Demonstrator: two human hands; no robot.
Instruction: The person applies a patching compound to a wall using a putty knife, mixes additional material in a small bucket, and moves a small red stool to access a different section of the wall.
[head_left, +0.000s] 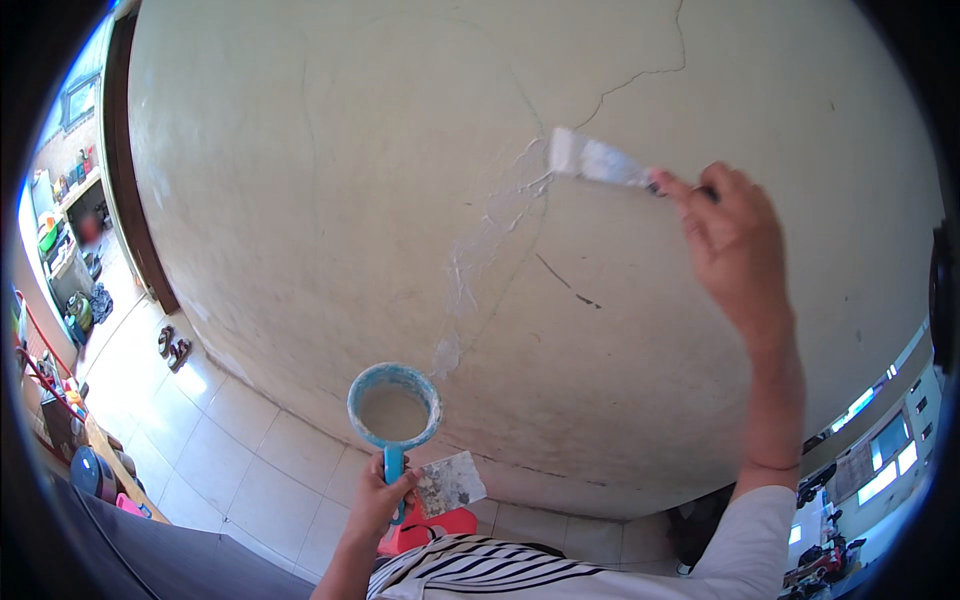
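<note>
My right hand [738, 235] is closed round the handle of a putty knife [600, 160], its wide blade smeared white and lying at the wall [380, 200]. Left of the blade, a rough streak of white filler [487, 225] runs down the wall, and a thin crack [640, 75] climbs from near the blade to the upper right. Lower down, my left hand [378, 497] grips the handle of a blue dipper [394, 455] holding a pale, creamy paste [393, 412]. A stained whitish flat square [450, 484] shows beside those fingers; whether they hold it too is unclear.
Pale floor tiles [240, 440] run along the wall's foot. A red object [430, 530] is partly hidden below my left hand. Sandals [173, 347] lie by a dark door frame [135, 160] at the left. Dark marks [568, 282] show on the wall.
</note>
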